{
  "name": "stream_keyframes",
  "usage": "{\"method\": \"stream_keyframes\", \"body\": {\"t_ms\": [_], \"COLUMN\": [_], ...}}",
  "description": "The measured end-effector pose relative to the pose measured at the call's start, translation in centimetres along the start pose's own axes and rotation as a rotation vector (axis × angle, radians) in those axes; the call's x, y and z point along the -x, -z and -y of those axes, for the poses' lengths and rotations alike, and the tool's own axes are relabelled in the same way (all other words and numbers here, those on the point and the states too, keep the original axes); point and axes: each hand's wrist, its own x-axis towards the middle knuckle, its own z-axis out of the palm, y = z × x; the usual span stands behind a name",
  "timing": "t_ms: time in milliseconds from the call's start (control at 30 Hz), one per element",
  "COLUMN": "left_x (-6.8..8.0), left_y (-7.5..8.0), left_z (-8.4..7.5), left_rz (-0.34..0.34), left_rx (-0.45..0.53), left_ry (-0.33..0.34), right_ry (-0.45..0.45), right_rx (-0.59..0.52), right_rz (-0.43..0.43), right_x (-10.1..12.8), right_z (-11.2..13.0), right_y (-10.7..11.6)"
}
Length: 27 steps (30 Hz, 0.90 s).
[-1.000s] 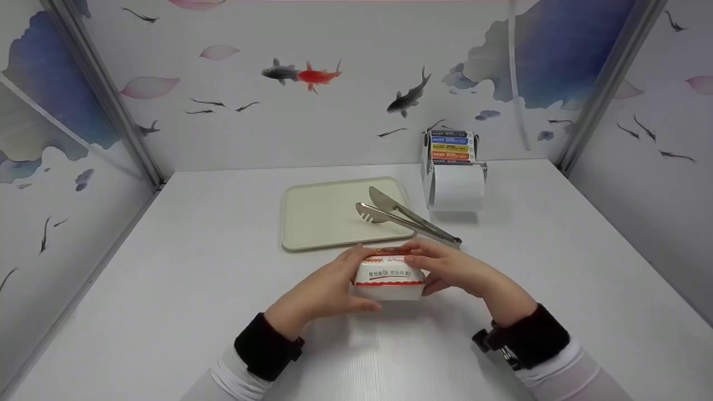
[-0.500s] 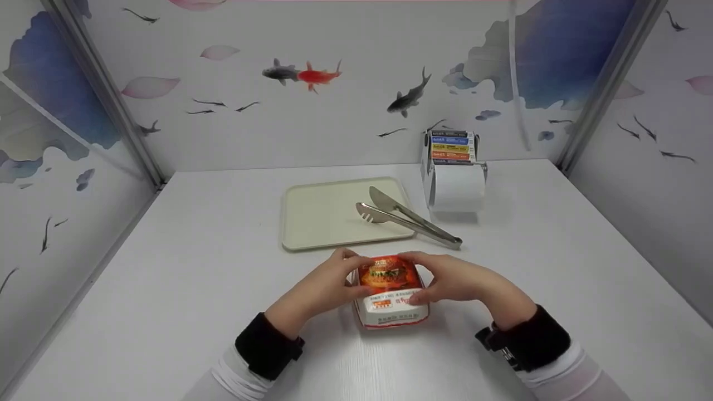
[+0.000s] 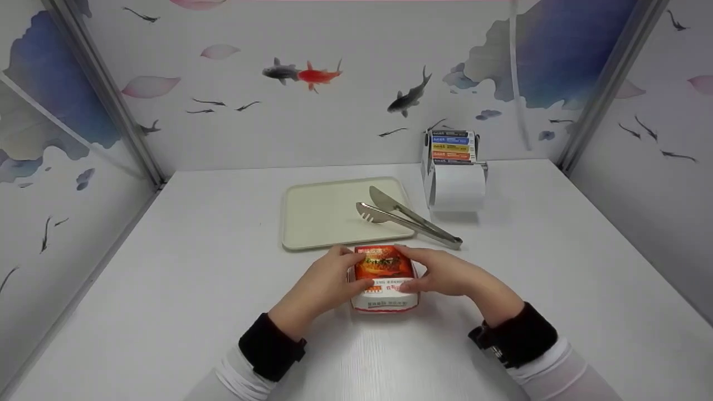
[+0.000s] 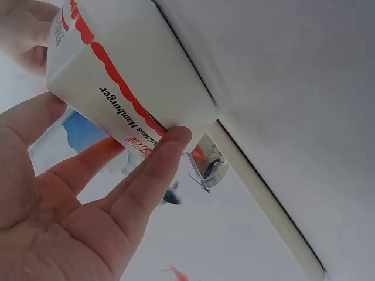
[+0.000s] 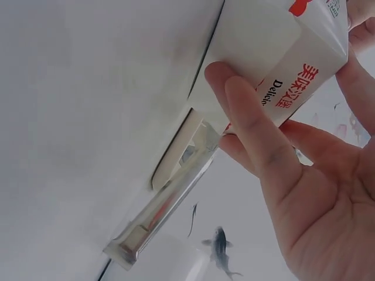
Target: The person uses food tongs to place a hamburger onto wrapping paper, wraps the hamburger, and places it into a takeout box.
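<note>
A paper hamburger box (image 3: pixel 384 273), white with a red burger picture on its lid, is closed and appears to rest on the table just in front of the tray. My left hand (image 3: pixel 323 283) holds its left side, with the thumb on the lid's near part and fingers along the side wall. On the opposite side my right hand (image 3: pixel 450 273) grips it in the same way. The left wrist view shows the printed side wall of the box (image 4: pixel 126 88) against the left fingers; the right wrist view shows the other printed wall (image 5: pixel 275 64). What is inside the box is hidden.
Behind the box lies a pale green tray (image 3: pixel 317 217). Metal tongs (image 3: pixel 412 220) lie partly across its right side, their hinged end on the table. A holder with coloured boxes (image 3: pixel 451 147) and a white roll (image 3: pixel 459 188) stands at the back right. Printed walls enclose the table.
A second ago the box showed mostly its front face; then its lid turned up into view nearer me. Since then both hands have shifted it slightly away, toward the tray.
</note>
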Motion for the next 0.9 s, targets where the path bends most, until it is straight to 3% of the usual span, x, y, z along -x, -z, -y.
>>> {"method": "stream_keyframes", "body": {"t_ms": [333, 500, 733, 900], "left_x": [-0.6, -1.3, -0.6, -0.3], "left_y": [0.4, 0.6, 0.6, 0.7], "left_z": [-0.9, -0.9, -1.6, -1.9], "left_rz": [0.057, 0.034, 0.036, 0.025], "left_rx": [-0.106, -0.140, -0.157, -0.174], "left_ry": [-0.028, -0.080, -0.004, 0.006], "right_ry": [-0.035, -0.023, -0.015, 0.022], "right_rx": [0.090, 0.101, 0.130, 0.183], "right_rz": [0.041, 0.028, -0.025, -0.057], "right_x": [-0.4, -0.6, -0.5, -0.2], "right_z": [1.2, 1.0, 1.1, 1.3], "right_y": [0.4, 0.5, 0.2, 0.3]}}
